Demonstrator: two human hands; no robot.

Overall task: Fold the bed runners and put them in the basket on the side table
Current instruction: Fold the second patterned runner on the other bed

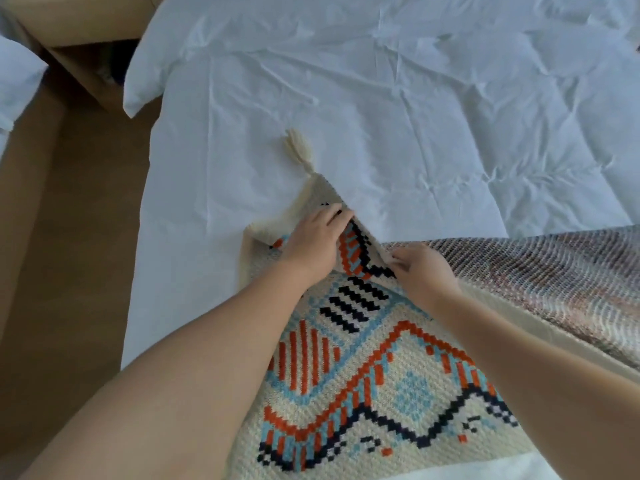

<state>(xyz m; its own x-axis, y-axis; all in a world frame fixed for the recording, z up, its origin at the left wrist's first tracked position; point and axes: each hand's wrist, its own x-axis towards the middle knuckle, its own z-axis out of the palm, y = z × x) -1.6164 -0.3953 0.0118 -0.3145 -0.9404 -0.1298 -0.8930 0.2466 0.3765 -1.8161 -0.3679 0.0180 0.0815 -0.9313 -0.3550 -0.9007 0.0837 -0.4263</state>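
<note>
Two hands, left (311,237) and right (422,268), gripping runner (381,375) fold; white duvet (415,98) beyond, floor (69,271) leftward

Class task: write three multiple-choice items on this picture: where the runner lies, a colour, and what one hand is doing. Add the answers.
1. Where does the patterned runner lie? A on the floor; B on the white bed; C in a basket.
2. What colour is the tassel? A red; B green; C cream.
3. What does the right hand do? A pinches the runner's edge; B hangs empty; C holds a pillow.
Answers: 1 B, white sheet shows around it; 2 C, its yarn is pale cream; 3 A, it grips the turned-over edge.
</note>
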